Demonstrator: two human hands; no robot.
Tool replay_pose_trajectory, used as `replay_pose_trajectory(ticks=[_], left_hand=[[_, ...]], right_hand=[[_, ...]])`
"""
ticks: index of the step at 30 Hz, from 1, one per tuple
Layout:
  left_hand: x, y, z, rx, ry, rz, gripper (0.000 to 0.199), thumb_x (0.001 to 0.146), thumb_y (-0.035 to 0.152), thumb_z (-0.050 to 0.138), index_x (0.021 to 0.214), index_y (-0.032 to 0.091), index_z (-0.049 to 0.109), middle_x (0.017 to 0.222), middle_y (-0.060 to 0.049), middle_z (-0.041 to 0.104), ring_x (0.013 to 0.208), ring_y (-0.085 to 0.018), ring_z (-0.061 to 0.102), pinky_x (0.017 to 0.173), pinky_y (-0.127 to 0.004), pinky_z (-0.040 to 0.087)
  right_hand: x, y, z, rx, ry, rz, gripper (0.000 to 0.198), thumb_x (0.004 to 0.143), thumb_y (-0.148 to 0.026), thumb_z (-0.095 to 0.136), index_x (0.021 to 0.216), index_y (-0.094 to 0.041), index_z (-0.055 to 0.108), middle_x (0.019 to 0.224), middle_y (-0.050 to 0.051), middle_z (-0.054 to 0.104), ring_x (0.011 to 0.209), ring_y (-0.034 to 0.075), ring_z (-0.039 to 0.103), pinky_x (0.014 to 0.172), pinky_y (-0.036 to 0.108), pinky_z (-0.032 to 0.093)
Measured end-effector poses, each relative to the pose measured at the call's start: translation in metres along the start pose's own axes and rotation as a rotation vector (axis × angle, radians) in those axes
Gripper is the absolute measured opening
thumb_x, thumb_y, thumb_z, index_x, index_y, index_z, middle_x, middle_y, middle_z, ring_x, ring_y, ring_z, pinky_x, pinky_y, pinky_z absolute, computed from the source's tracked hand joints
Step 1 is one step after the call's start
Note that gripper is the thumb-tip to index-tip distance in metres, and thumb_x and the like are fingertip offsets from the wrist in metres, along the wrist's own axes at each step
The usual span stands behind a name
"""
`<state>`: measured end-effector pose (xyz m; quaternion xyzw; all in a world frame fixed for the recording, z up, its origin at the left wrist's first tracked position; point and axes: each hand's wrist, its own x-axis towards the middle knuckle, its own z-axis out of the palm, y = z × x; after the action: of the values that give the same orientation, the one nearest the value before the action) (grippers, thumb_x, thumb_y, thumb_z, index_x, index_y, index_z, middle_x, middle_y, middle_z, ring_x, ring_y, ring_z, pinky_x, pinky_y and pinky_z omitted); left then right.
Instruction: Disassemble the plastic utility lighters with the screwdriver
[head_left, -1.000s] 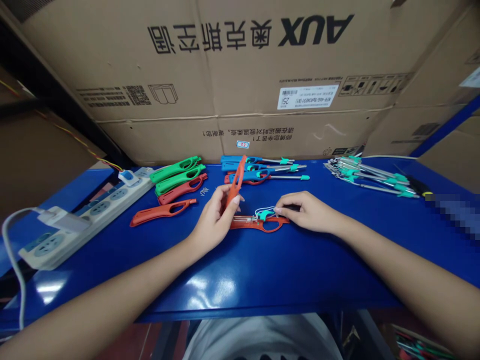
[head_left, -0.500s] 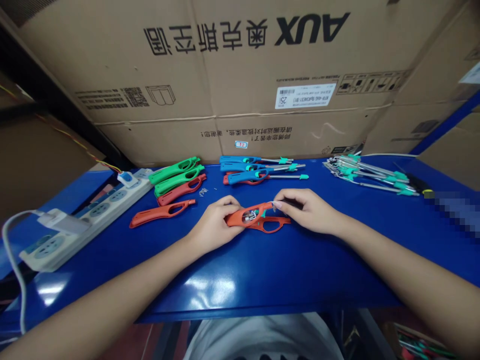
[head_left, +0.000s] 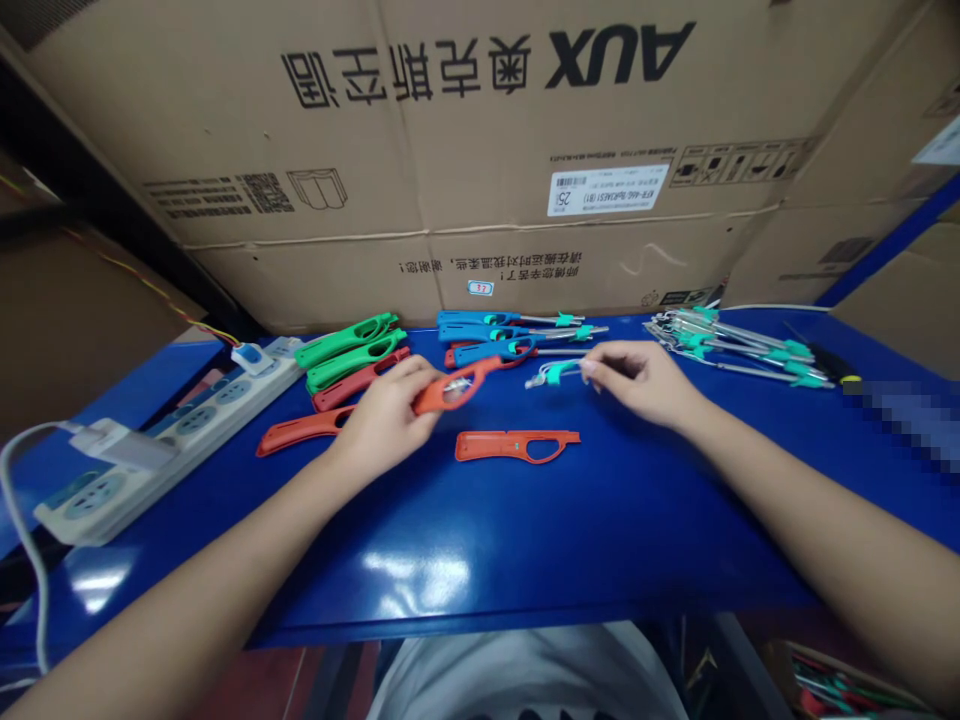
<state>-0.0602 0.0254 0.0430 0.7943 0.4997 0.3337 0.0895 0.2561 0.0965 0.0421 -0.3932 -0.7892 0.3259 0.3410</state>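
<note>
My left hand [head_left: 390, 412] is closed around an orange lighter shell half [head_left: 431, 398], raised above the table and tilted up to the right. Something small and shiny shows in its opening, too blurred to name. In the pinched fingers of my right hand [head_left: 646, 388] is a metal lighter rod assembly [head_left: 556, 374] with a teal trigger and thin white wires; it hangs apart from the shell. Between and below the hands, another orange shell half [head_left: 491, 447] lies on the blue table [head_left: 480, 540], its hollow side up.
Green lighter shells [head_left: 351, 340] and red ones lie left of centre. Blue lighters [head_left: 487, 335] with rods lie at the back. Several rod assemblies [head_left: 739, 345] are piled at right near a screwdriver [head_left: 823, 366]. A power strip [head_left: 161, 440] runs along the left; a cardboard box [head_left: 480, 200] stands behind.
The hands have moved apart. My right hand has drawn the rod assembly out to the right, and my left has lifted the shell leftward and up. The other half stayed on the table.
</note>
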Motion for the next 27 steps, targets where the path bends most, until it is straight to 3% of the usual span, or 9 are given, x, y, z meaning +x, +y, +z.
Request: replay_pose_trajectory(ticks=[4,8,11,14,18,23,27], left_hand=[[0.003,-0.007,0.003,-0.1,0.128,-0.187,0.033,0.094,0.046,0.059,0.082,0.017,0.068,0.081,-0.004,0.061,0.078,-0.019,0.058,0.08,-0.034,0.049],[-0.003,0.013,0.024,-0.468,0.013,-0.351,0.04,0.092,0.056,0.059,0.097,0.018,0.069,0.076,-0.001,0.061,0.071,-0.017,0.058,0.07,-0.03,0.049],[-0.009,0.031,0.037,-0.678,-0.06,-0.442,0.041,0.09,0.058,0.063,0.094,0.017,0.067,0.075,-0.001,0.064,0.065,-0.014,0.057,0.063,-0.027,0.048],[-0.012,0.041,0.04,-0.785,-0.076,-0.472,0.037,0.09,0.053,0.066,0.085,0.016,0.064,0.082,-0.004,0.07,0.07,-0.015,0.062,0.066,-0.026,0.05],[-0.012,0.047,0.037,-0.822,-0.052,-0.492,0.029,0.091,0.045,0.066,0.086,0.016,0.067,0.091,-0.007,0.075,0.088,-0.018,0.07,0.084,-0.029,0.055],[-0.014,0.05,0.04,-0.89,-0.071,-0.464,0.024,0.09,0.041,0.068,0.092,0.017,0.072,0.097,-0.006,0.078,0.094,-0.021,0.074,0.095,-0.035,0.056],[-0.016,0.052,0.045,-0.906,-0.113,-0.43,0.021,0.089,0.038,0.07,0.092,0.018,0.074,0.099,-0.005,0.08,0.097,-0.022,0.075,0.096,-0.035,0.057]], right_hand=[[0.003,0.003,-0.011,0.015,0.068,0.034,0.045,0.087,-0.063,0.06,0.071,-0.022,0.058,0.067,0.001,0.057,0.061,0.015,0.049,0.061,0.031,0.041],[-0.001,-0.005,0.004,0.07,-0.017,0.038,0.039,0.093,-0.056,0.055,0.075,-0.021,0.058,0.065,0.0,0.058,0.061,0.014,0.051,0.064,0.03,0.042],[-0.006,-0.012,0.018,0.097,-0.091,0.045,0.034,0.095,-0.047,0.052,0.076,-0.02,0.06,0.063,0.0,0.06,0.064,0.015,0.056,0.07,0.03,0.044],[-0.008,-0.015,0.024,0.147,-0.137,0.025,0.03,0.096,-0.04,0.047,0.079,-0.02,0.061,0.065,-0.001,0.063,0.068,0.015,0.058,0.073,0.03,0.045],[-0.009,-0.013,0.025,0.147,-0.137,0.039,0.028,0.097,-0.037,0.044,0.083,-0.02,0.063,0.066,-0.001,0.062,0.067,0.015,0.058,0.071,0.03,0.045],[-0.012,-0.015,0.03,0.073,-0.133,0.046,0.033,0.097,-0.047,0.05,0.084,-0.02,0.063,0.067,-0.002,0.059,0.062,0.013,0.053,0.062,0.027,0.041],[-0.02,-0.023,0.041,-0.007,-0.213,0.0,0.037,0.084,-0.055,0.07,0.094,-0.02,0.066,0.071,-0.003,0.062,0.057,0.01,0.05,0.056,0.024,0.037]])
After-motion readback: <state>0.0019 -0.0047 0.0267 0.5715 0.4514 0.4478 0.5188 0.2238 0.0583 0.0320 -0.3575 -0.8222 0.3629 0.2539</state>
